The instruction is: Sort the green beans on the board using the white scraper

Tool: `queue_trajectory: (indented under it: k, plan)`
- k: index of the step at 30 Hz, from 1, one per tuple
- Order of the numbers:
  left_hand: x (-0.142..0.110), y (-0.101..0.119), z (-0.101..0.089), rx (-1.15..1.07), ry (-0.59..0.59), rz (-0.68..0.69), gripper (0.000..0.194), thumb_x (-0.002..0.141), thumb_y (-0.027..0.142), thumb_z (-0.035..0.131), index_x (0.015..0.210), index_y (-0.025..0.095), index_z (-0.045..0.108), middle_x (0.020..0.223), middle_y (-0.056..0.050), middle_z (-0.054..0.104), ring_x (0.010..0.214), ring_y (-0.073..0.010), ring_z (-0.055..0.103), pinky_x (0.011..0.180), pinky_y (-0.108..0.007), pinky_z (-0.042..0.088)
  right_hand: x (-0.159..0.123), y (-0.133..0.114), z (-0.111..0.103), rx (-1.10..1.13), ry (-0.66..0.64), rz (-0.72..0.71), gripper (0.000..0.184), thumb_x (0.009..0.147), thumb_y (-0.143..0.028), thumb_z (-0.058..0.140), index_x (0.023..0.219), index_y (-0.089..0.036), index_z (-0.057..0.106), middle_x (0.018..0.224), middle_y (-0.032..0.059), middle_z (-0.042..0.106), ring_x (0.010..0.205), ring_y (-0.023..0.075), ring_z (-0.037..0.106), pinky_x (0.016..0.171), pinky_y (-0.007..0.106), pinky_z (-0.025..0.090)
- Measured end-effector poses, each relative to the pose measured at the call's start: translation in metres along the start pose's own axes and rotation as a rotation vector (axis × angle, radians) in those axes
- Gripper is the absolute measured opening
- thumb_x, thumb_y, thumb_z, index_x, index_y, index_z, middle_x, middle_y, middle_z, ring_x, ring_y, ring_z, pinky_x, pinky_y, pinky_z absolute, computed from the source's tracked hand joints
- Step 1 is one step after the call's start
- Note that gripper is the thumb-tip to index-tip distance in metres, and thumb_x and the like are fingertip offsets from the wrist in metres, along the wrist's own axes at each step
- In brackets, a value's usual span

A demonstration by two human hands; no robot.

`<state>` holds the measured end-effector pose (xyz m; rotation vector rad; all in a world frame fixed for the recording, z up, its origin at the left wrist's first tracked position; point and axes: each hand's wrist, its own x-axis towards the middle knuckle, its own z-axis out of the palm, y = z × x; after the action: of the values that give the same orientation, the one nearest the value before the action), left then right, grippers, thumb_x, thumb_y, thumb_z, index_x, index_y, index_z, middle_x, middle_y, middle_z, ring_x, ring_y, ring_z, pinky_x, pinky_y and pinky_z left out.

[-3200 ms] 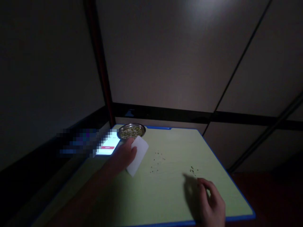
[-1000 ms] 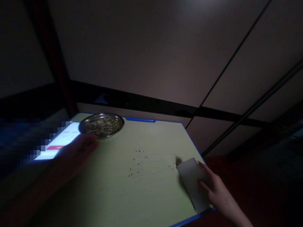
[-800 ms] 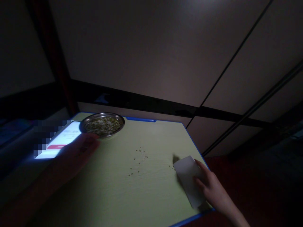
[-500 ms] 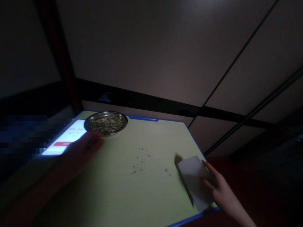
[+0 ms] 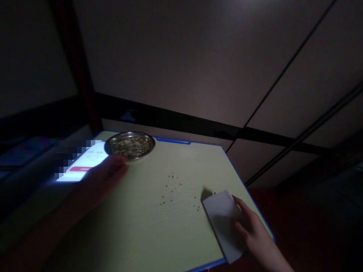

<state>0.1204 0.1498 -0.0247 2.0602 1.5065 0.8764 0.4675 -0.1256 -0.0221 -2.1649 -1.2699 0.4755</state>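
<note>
My right hand [image 5: 253,234] grips a white rectangular card [image 5: 222,223] that stands on its long edge on the pale green table [image 5: 147,226], near the right front corner. Several small green grains [image 5: 172,187] lie scattered just left of the card. My left hand [image 5: 109,175] rests on the table with its fingers loosely curled, its fingertips at the near rim of a round metal dish [image 5: 129,145] filled with green grains. The room is very dim.
A lit phone screen [image 5: 85,164] with a red bar lies at the table's left edge beside the dish. The table has a blue rim [image 5: 172,141]. A dark post [image 5: 82,75] rises behind the dish, with a pale wall beyond.
The card was in my left hand by the dish 3.2 s ago; now my right hand holds it. Over the last second it slid left toward the scattered grains. My left hand stays by the dish.
</note>
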Motion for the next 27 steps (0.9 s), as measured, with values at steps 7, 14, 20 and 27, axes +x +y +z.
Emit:
queue_trajectory:
  k: [7,14,20,27]
  plan:
    - [0.000,-0.006,0.000,-0.069,-0.058,0.007,0.036,0.086,0.049,0.048,0.110,0.022,0.053,0.097,-0.002,0.068,0.087,-0.0187,0.063,0.076,-0.027,0.049,0.011,0.008,-0.001,-0.031,0.054,-0.027,0.064,0.083,-0.032,0.050,0.143,-0.012,0.046,0.138,0.0164,0.058,0.134,0.0282,0.048,0.114,0.045,0.034]
    - [0.000,-0.010,0.002,-0.077,-0.045,0.034,0.032,0.087,0.048,0.048,0.105,0.023,0.053,0.091,0.001,0.069,0.086,-0.0182,0.063,0.075,-0.026,0.047,0.012,-0.011,0.020,0.028,0.010,-0.082,0.064,0.082,-0.030,0.052,0.144,-0.015,0.045,0.139,0.0145,0.057,0.132,0.0267,0.050,0.112,0.042,0.038]
    - [0.001,-0.008,0.001,-0.061,-0.060,0.034,0.031,0.088,0.049,0.046,0.102,0.024,0.055,0.092,0.001,0.069,0.082,-0.0173,0.063,0.073,-0.026,0.047,0.031,0.016,-0.031,0.042,0.175,-0.086,0.056,0.090,-0.048,0.051,0.134,-0.015,0.052,0.129,0.0158,0.065,0.116,0.0282,0.062,0.097,0.037,0.050]
    - [-0.002,0.004,-0.002,-0.039,-0.038,0.018,0.034,0.084,0.052,0.045,0.091,0.023,0.061,0.083,0.002,0.070,0.077,-0.0183,0.061,0.070,-0.027,0.047,0.077,0.004,-0.062,-0.252,0.082,-0.201,0.039,0.094,-0.044,0.047,0.113,-0.016,0.067,0.100,0.0131,0.075,0.093,0.0270,0.070,0.081,0.033,0.053]
